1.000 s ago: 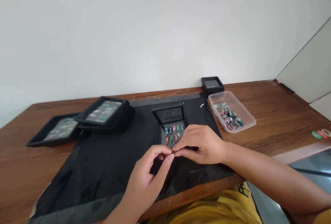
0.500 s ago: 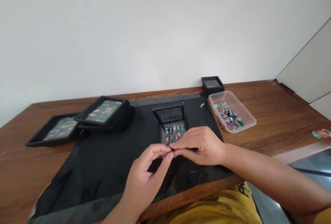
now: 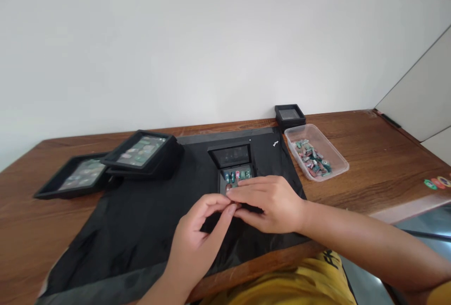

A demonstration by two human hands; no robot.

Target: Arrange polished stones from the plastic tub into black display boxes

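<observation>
A small black display box [image 3: 222,183] stands with its clear-windowed lid [image 3: 230,156] raised and tilted back. Rows of decorated press-on nails [image 3: 237,175] in teal, pink and brown lie inside it. At the near edge of the box, my left hand [image 3: 200,232] has its thumb and fingers pinched together. My right hand [image 3: 273,203] meets it from the right, fingers bent over the front of the box and thumb underneath. The fingertips of both hands touch, closed around something too small and hidden to make out. My right hand covers the front nails.
Several black framed boxes with nails [image 3: 141,152] are piled at left. A clear plastic tub [image 3: 340,166] of loose nails stands at right, before a stack of small black boxes [image 3: 290,116]. Black sheeting [image 3: 148,220] covers part of the wooden table [image 3: 355,140]; round stickers [image 3: 438,183] sit far right.
My right hand has lowered slightly, its fingers reaching further left over the front nails. My left hand stays nearly in place, and the box has hardly moved.
</observation>
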